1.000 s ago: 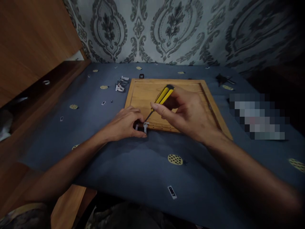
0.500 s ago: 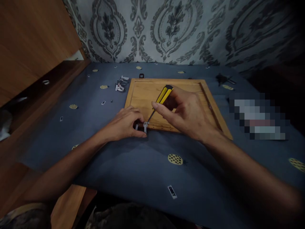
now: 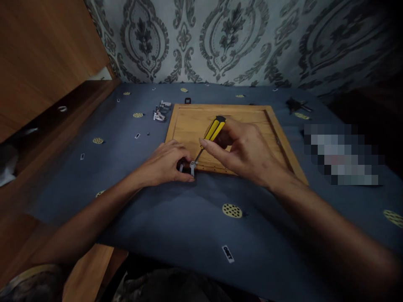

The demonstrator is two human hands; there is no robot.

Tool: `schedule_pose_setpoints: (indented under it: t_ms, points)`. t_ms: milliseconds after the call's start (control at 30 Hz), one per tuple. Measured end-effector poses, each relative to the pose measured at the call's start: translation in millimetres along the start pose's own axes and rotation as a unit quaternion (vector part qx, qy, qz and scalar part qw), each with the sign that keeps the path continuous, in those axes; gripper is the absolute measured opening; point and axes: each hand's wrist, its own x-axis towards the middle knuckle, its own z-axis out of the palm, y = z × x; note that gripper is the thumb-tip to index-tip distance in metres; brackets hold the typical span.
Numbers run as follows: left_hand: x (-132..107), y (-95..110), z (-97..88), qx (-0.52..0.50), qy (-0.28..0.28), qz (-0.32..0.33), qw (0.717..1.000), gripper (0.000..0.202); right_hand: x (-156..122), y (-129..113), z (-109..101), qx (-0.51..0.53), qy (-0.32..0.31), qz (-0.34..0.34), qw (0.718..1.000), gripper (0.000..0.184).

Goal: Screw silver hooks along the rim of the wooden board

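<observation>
Your yellow-and-black screwdriver (image 3: 215, 129) has shifted, tip rightward, at the grey metal fitting (image 3: 193, 168) beside your left grip (image 3: 165, 165) (clamping: cannot tell). Right grip (image 3: 248, 153) clamps the screwdriver. Work appears unfinished: silvery metal pieces (image 3: 159, 117) lie loose beyond left grip.

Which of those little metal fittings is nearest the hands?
The fitting at the near edge of the wooden panel, by the left hand, where the screwdriver points. The other fittings lie on the blue cloth beside the panel's far left corner.
</observation>
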Motion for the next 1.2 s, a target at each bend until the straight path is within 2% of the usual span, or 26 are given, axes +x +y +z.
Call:
schedule_pose_setpoints:
  t_ms: [133,233,400,667,800,900,1033,1133,1200]
  points:
    - [-5,-1,-9.2,-0.001,0.019,0.005,1.0,0.039,-1,1,-1,-0.015,-0.005,0.0,1.0,0.032]
    - [-12,-9,-24.8,-0.036,0.074,0.003,0.997,0.043,-1,-1,-1,-0.018,-0.01,0.006,1.0,0.026]
    - [-19,-27,-45.3,-0.071,0.157,-0.017,0.985,0.022,-1,-8,-1,-0.019,-0.029,0.018,0.999,0.022]
    - [-14,-61,-41.4,-0.005,0.211,-0.092,0.973,0.021,-2,-9,-2,-0.022,-0.029,0.035,0.999,0.025]
    - [-15,-70,-43.5,0.013,0.218,-0.11,0.97,0.019,-3,-9,-2,-0.017,-0.019,0.031,0.999,0.024]
    - [-16,-64,-45.6,-0.019,0.2,-0.088,0.976,0.02,-3,-9,-2,-0.011,-0.018,0.024,0.999,0.023]
    - [-16,-34,-36.6,-0.063,0.144,0.012,0.988,0.026,-3,-8,-2,-0.013,-0.016,0.03,0.999,0.023]
    - [-15,-9,-21.1,-0.021,0.102,0.044,0.994,0.045,-3,-7,-2,-0.017,-0.019,0.031,0.999,0.022]
    - [-14,2,-11.8,0.026,0.076,0.041,0.996,0.057,-3,-7,-2,-0.013,-0.019,0.031,0.999,0.024]
